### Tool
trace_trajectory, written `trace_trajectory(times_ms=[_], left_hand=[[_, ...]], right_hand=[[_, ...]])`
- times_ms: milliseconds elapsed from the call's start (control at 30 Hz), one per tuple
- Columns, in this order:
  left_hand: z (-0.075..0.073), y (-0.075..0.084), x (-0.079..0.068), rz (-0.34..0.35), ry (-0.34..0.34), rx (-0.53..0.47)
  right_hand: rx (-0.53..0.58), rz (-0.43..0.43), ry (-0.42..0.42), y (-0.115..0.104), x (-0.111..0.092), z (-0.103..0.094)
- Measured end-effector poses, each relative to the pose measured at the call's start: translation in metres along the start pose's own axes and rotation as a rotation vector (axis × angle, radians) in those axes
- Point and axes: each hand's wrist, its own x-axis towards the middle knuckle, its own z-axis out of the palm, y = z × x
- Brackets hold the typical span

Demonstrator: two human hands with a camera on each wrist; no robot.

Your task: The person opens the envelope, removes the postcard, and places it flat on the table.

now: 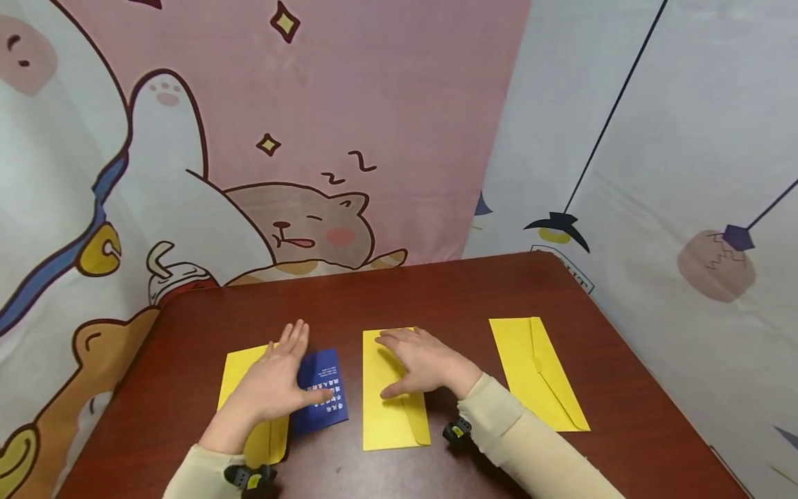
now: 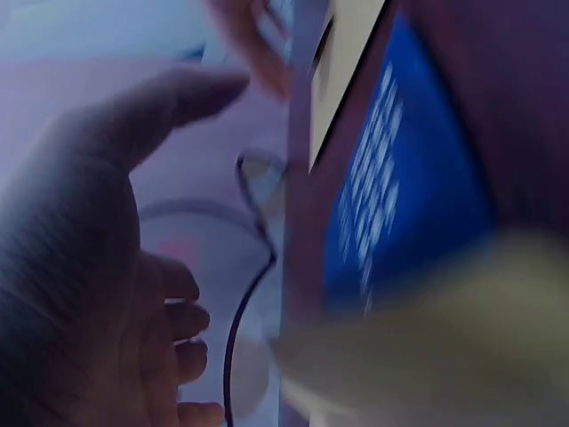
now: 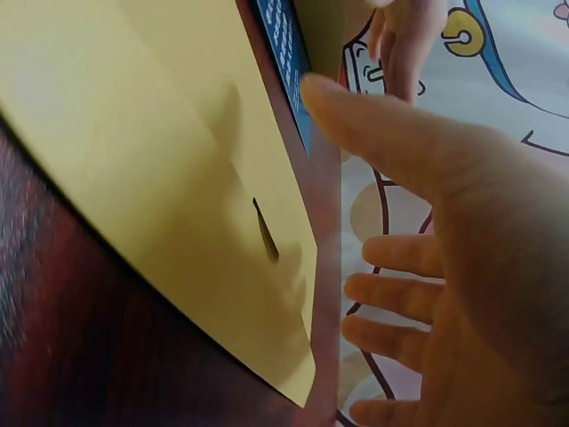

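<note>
My left hand (image 1: 272, 381) hovers over the left yellow envelope (image 1: 269, 443) and the edge of a blue card (image 1: 324, 409) printed with white characters. Its fingers are extended and the thumb is spread, with nothing held. In the left wrist view the blue card (image 2: 409, 178) is blurred beside that hand (image 2: 80, 231). Above the middle yellow envelope (image 1: 380, 430) is my right hand (image 1: 427, 360), its fingers loosely bent and holding nothing. The right wrist view shows a gap between this hand (image 3: 498, 258) and the envelope (image 3: 160, 178), whose flap has a small slit.
A third yellow envelope (image 1: 539, 374) lies flap side up at the right of the dark red-brown table (image 1: 449, 291). Behind the table hangs a cloth (image 1: 399, 90) with cartoon animals. Each wrist wears a small black device, such as the left one (image 1: 249, 478).
</note>
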Motion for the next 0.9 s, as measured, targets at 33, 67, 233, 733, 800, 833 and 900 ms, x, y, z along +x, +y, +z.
trace_trajectory(times_ms=[33,67,233,733,800,833,900], left_hand=[[0.003,0.008,0.003,0.044,-0.021,0.011],[0.007,0.015,0.006,0.08,-0.045,0.019],[0.022,0.041,0.022,0.179,-0.16,0.036],[0.042,0.058,0.049,0.192,-0.304,0.155],[0.042,0.059,0.049,0.184,-0.314,0.162],[0.043,0.059,0.049,0.181,-0.317,0.161],[0.042,0.061,0.048,0.175,-0.326,0.163]], right_hand=[[-0.023,-0.002,-0.008,0.0,-0.001,-0.001],[-0.049,-0.004,-0.017,0.001,-0.001,-0.001],[-0.154,-0.014,-0.058,0.001,-0.005,-0.003],[-0.229,0.019,-0.125,0.0,-0.011,0.003],[-0.248,0.026,-0.132,-0.001,-0.011,0.003],[-0.258,0.028,-0.134,-0.001,-0.011,0.003],[-0.273,0.034,-0.141,-0.002,-0.011,0.003]])
